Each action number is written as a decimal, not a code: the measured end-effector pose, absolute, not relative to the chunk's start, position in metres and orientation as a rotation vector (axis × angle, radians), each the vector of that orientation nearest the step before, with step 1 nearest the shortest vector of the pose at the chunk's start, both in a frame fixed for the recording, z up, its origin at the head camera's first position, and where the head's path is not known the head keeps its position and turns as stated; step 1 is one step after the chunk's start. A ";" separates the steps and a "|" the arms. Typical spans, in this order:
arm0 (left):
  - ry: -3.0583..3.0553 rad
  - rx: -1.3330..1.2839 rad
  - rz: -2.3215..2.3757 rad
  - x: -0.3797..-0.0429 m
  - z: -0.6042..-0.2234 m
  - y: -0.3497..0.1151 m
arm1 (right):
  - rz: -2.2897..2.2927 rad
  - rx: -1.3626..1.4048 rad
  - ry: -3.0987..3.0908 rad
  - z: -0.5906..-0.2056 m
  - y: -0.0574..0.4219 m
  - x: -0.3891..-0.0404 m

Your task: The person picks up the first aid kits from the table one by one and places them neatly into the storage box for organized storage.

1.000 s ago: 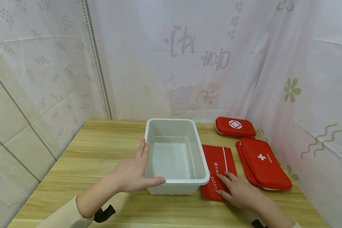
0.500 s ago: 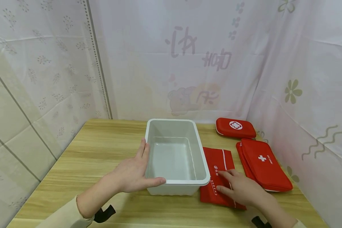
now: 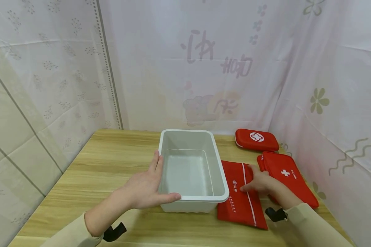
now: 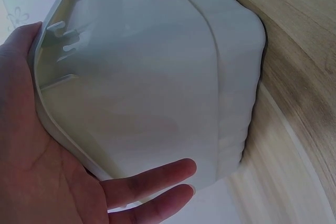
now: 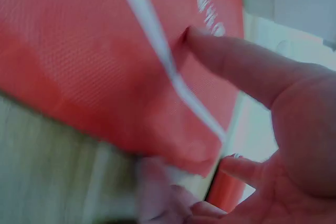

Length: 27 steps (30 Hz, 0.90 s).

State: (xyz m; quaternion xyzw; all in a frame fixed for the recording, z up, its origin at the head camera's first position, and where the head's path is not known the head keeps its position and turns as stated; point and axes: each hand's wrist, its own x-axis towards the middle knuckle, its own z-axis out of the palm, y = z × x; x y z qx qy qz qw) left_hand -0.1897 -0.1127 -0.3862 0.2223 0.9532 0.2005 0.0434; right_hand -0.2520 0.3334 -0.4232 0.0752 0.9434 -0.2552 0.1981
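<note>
A light grey plastic bin [image 3: 189, 204] stands on the table. My left hand [image 3: 143, 187] rests against its near left corner, thumb along the near rim and fingers straight by the left wall. In the left wrist view, two fingers [image 4: 157, 179] stretch past the bin's outer wall [image 4: 142, 77]. Right of the bin lies a flat red pouch [image 3: 239, 206] with a white stripe and white lettering. My right hand [image 3: 261, 181] is at the pouch's right edge. Its thumb touches the red fabric [image 5: 115, 77] in the right wrist view, while the other fingers, partly blurred, reach beside the edge.
A red first aid pouch [image 3: 289, 175] with a white cross lies just right of my right hand. Behind it is a red hard-shell case [image 3: 256, 140] with a white round emblem. Printed curtains [image 3: 188, 68] rise behind the wooden table [image 3: 117, 154].
The flat red pouch has turned, its near end swinging right and nearer. My right hand has shifted from the pouch's lettering to its right edge. The left hand stays at the bin.
</note>
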 end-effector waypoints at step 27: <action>2.901 0.650 0.619 -0.190 -0.384 -0.112 | -1.502 0.208 2.180 -0.432 0.358 -0.251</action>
